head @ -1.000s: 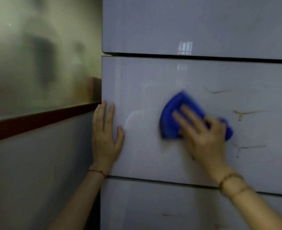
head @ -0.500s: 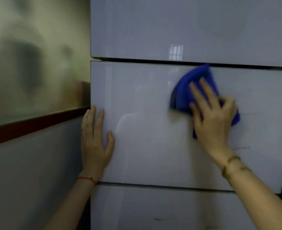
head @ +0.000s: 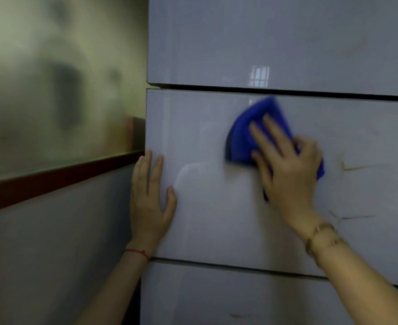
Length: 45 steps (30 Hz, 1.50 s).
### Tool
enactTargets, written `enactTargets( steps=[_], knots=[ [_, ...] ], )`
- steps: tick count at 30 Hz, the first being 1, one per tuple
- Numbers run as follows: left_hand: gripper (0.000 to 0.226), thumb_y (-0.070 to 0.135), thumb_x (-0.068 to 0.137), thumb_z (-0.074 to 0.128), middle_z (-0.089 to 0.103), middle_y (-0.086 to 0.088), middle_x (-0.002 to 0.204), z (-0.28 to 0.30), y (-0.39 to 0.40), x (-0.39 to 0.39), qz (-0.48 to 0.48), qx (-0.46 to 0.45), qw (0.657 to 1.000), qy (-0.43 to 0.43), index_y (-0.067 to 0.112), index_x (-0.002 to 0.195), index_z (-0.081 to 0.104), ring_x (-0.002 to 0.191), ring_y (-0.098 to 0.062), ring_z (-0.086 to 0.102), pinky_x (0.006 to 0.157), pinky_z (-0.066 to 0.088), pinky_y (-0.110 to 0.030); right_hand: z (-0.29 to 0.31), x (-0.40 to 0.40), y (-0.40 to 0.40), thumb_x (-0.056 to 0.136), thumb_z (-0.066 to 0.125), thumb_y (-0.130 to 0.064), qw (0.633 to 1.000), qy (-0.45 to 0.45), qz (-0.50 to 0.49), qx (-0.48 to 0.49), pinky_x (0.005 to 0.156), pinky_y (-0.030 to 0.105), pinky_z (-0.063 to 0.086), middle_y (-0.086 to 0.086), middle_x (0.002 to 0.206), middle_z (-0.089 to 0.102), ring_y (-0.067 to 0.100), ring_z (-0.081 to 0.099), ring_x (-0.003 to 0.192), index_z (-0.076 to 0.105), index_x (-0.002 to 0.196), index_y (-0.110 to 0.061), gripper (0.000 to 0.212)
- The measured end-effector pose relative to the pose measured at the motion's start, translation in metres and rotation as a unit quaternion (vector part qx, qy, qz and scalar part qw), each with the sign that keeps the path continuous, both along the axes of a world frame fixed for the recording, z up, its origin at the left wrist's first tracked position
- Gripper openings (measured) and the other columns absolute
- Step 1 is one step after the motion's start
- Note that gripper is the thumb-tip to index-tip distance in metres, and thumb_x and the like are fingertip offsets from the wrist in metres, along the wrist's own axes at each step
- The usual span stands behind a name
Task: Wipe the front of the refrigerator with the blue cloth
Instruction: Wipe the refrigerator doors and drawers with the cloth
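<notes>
A frosted window (head: 59, 90) with a dark red frame (head: 52, 181) fills the upper left, and below it runs a plain grey wall (head: 52, 254).

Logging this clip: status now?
Right hand presses blue cloth on middle refrigerator panel. Left hand flat, bracing. Nothing in the way.

We see a dim, bluish-grey scene with soft, low contrast. The glossy refrigerator (head: 275, 43) front mirrors a small bright barred window reflection (head: 260, 76) near its upper seam. The blue cloth (head: 259, 132) and right hand (head: 287, 167) smear with motion blur. The frosted window (head: 59, 85) glows a murky greenish. Faint shadows fall beneath both hands.
</notes>
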<state>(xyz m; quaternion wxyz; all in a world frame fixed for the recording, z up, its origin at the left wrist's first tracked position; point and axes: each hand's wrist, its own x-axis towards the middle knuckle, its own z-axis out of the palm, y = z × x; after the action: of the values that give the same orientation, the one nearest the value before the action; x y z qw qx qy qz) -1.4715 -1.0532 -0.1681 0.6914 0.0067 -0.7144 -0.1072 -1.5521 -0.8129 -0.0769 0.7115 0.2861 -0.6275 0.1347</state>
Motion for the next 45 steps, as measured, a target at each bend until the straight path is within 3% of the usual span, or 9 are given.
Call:
enactTargets(
  steps=[3,8,10,18,25,33,37,40,45],
  knots=[
    [0.057,0.022,0.095,0.046,0.023,-0.012,0.16,0.0,-0.001,0.0,0.003,0.0,1.0,-0.005,0.005,0.148,0.033,0.15,-0.028,0.021,0.125,0.016,-0.032,0.028,0.011,-0.041,0.103,0.042,-0.036,0.998,-0.006,-0.001,-0.061,0.083,0.038,0.036,-0.011,0.151,0.04,0.024,0.037,0.1,0.042,0.143,-0.034,0.041],
    [0.058,0.024,0.095,0.046,0.023,-0.012,0.16,-0.001,-0.004,0.0,0.005,-0.004,1.0,-0.011,0.005,0.149,0.033,0.15,-0.027,0.021,0.125,0.017,-0.033,-0.119,0.015,-0.027,0.098,0.04,-0.017,0.97,0.079,-0.05,0.224,0.086,0.035,0.038,-0.012,0.151,0.038,0.024,0.047,0.1,0.04,0.144,-0.036,0.05],
    [0.058,0.023,0.095,0.046,0.023,-0.012,0.16,-0.001,-0.003,0.0,0.003,-0.002,1.0,-0.007,0.005,0.148,0.033,0.15,-0.027,0.021,0.125,0.016,-0.032,-0.126,0.007,0.004,0.097,0.041,-0.017,0.965,0.09,-0.056,0.239,0.083,0.034,0.038,-0.014,0.148,0.041,0.023,0.048,0.096,0.042,0.142,-0.037,0.05],
    [0.058,0.021,0.094,0.047,0.024,-0.013,0.159,0.0,0.001,0.0,0.011,0.003,1.0,-0.006,0.005,0.148,0.033,0.149,-0.028,0.021,0.125,0.014,-0.029,0.028,0.008,-0.047,0.103,0.042,-0.039,0.994,0.012,-0.022,-0.104,0.082,0.037,0.034,-0.012,0.149,0.044,0.024,0.037,0.099,0.044,0.142,-0.033,0.039],
    [0.059,0.02,0.094,0.048,0.023,-0.013,0.16,0.0,0.004,0.004,0.018,0.002,1.0,-0.012,0.004,0.149,0.032,0.15,-0.027,0.02,0.125,0.013,-0.028,-0.134,0.004,0.001,0.095,0.047,-0.018,0.972,0.079,-0.05,0.217,0.084,0.035,0.038,-0.013,0.151,0.037,0.025,0.047,0.098,0.039,0.145,-0.036,0.054],
    [0.057,0.023,0.096,0.049,0.028,-0.014,0.158,0.018,0.038,-0.008,0.017,-0.018,1.0,0.004,0.002,0.147,0.035,0.15,-0.03,0.022,0.125,0.015,-0.035,0.023,-0.013,0.028,0.104,0.04,-0.039,0.989,-0.021,-0.035,-0.145,0.084,0.036,0.036,-0.013,0.15,0.041,0.023,0.036,0.097,0.043,0.143,-0.034,0.04],
    [0.058,0.028,0.097,0.043,0.025,-0.012,0.159,0.018,0.044,-0.014,0.019,-0.004,1.0,0.008,0.005,0.149,0.032,0.151,-0.029,0.018,0.126,0.013,-0.035,-0.068,-0.015,0.029,0.096,0.058,-0.031,0.998,0.011,-0.065,0.008,0.085,0.038,0.039,-0.013,0.15,0.038,0.027,0.044,0.096,0.039,0.144,-0.036,0.052],
    [0.056,0.027,0.098,0.042,0.026,-0.014,0.159,0.016,0.043,-0.017,0.031,-0.018,0.999,0.019,0.005,0.149,0.032,0.15,-0.031,0.02,0.126,0.015,-0.037,-0.146,-0.021,0.067,0.101,0.046,-0.035,0.993,-0.004,-0.09,0.069,0.083,0.036,0.041,-0.015,0.147,0.04,0.027,0.049,0.091,0.036,0.144,-0.039,0.044],
    [0.057,0.023,0.096,0.045,0.027,-0.014,0.158,0.015,0.047,-0.018,0.033,-0.007,0.999,0.023,0.005,0.149,0.032,0.15,-0.03,0.02,0.126,0.016,-0.039,-0.052,-0.039,0.12,0.104,0.041,-0.032,0.977,-0.061,-0.049,-0.201,0.084,0.04,0.04,-0.009,0.149,0.042,0.028,0.041,0.09,0.046,0.141,-0.029,0.038]
  ],
)
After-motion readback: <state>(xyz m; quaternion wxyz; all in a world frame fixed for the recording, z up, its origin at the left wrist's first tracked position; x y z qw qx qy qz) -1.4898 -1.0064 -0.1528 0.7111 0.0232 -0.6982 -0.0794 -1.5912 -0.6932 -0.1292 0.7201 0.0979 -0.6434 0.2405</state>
